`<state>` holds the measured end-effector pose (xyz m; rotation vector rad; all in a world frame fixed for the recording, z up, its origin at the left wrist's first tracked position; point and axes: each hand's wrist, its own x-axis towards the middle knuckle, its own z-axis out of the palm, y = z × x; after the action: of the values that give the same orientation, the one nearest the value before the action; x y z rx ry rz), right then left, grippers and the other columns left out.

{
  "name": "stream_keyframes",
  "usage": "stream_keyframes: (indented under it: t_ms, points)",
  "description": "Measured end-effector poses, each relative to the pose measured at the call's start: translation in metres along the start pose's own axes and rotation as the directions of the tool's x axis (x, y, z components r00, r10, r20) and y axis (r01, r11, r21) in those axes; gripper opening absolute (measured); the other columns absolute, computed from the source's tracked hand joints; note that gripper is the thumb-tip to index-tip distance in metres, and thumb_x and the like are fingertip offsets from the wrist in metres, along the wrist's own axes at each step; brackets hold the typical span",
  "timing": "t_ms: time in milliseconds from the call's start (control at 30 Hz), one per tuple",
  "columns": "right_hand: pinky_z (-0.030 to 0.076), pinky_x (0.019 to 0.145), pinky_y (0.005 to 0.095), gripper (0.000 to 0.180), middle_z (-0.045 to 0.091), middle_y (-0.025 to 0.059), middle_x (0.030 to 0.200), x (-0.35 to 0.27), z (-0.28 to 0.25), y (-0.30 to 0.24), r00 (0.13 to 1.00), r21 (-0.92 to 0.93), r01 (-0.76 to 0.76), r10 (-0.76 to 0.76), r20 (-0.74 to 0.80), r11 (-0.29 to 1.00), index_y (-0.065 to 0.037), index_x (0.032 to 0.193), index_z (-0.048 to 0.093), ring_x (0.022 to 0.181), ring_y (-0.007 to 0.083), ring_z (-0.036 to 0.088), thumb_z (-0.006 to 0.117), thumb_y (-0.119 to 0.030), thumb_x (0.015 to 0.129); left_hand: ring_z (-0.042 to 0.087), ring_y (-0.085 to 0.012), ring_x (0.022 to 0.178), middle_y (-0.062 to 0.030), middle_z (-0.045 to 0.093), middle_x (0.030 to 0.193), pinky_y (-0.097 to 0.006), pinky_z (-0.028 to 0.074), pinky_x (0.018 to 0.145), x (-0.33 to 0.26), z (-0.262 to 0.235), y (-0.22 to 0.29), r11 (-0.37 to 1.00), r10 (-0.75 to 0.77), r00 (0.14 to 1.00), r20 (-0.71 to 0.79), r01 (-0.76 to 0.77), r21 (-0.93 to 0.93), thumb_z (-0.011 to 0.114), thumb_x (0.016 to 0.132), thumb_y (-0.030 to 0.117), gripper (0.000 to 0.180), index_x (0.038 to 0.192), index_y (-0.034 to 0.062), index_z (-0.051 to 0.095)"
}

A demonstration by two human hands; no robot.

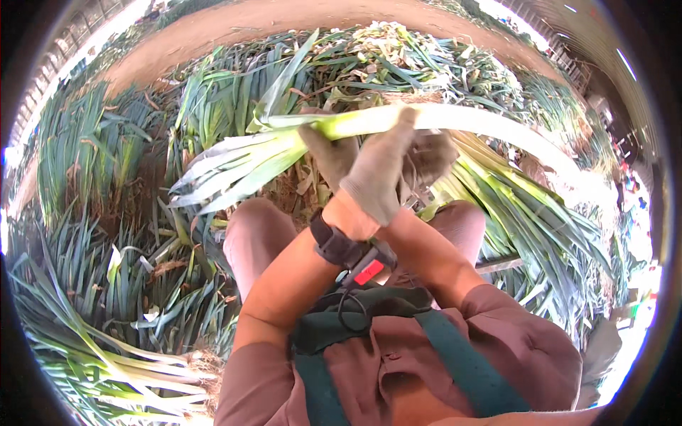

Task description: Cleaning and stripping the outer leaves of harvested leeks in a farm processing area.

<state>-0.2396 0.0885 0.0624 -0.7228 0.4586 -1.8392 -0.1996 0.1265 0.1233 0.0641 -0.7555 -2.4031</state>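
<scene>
A long leek [355, 122] lies crosswise in front of me, its fanned green leaves to the left and its bright white shaft curving to the right. My wrists cross, both hands in greyish-brown gloves. My left hand [378, 167], with a black strapped device on its wrist, is closed at the white shaft. Under it reaches my right hand [332, 153], closed near where the leaves begin; part of it is hidden behind the left. Just beyond my right knee a bunch of leeks [515, 195] lies with its leaves toward the lower right.
Upright leek bundles [99, 153] stand at the left, and more leeks [142, 383] with roots lie at the lower left. A heap of trimmed leaves [398, 57] rises ahead, with a strip of bare dirt [284, 18] behind it. My knees flank the work.
</scene>
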Motion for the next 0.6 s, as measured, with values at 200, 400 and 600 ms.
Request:
stream_keyframes:
  t_ms: [200, 400, 600]
  points:
    - [0.050, 0.077, 0.0293, 0.028, 0.063, 0.0084, 0.097, 0.017, -0.049, -0.065, 0.969, -0.585, 0.245, -0.216, 0.120, 0.773, 0.001, 0.113, 0.056, 0.089, 0.0154, 0.058, 0.063, -0.008, 0.087, 0.062, -0.0202, 0.099, -0.0139, 0.064, 0.111, -0.031, 0.051, 0.083, -0.017, -0.019, 0.066, 0.065, 0.385, 0.814, 0.434, -0.493, 0.867, 0.069, 0.084, 0.012, 0.027, 0.108, -0.0009, 0.063]
    - [0.047, 0.075, 0.0255, 0.024, 0.062, 0.0012, 0.093, -0.030, -0.007, -0.110, 0.898, -0.760, 0.338, -0.433, 0.083, 0.555, -0.001, 0.110, 0.060, 0.085, 0.0096, 0.057, 0.061, -0.005, 0.087, 0.062, -0.0353, 0.098, -0.0213, 0.065, 0.098, -0.044, 0.045, 0.097, 0.024, -0.058, 0.073, -0.610, -0.105, 0.897, 0.429, -0.399, 0.684, 0.062, 0.085, 0.046, 0.047, 0.103, 0.0021, 0.065]
    - [0.048, 0.074, 0.0265, 0.016, 0.062, 0.0010, 0.089, -0.043, -0.023, -0.110, 0.885, -0.795, 0.277, -0.465, -0.007, 0.539, -0.002, 0.100, 0.062, 0.082, 0.0084, 0.056, 0.064, -0.008, 0.086, 0.062, -0.0386, 0.071, -0.0212, 0.061, 0.070, -0.045, 0.049, 0.072, 0.006, -0.070, 0.054, -0.434, -0.214, 0.973, 0.091, -0.178, 0.883, 0.061, 0.086, 0.049, 0.048, 0.090, 0.0012, 0.066]
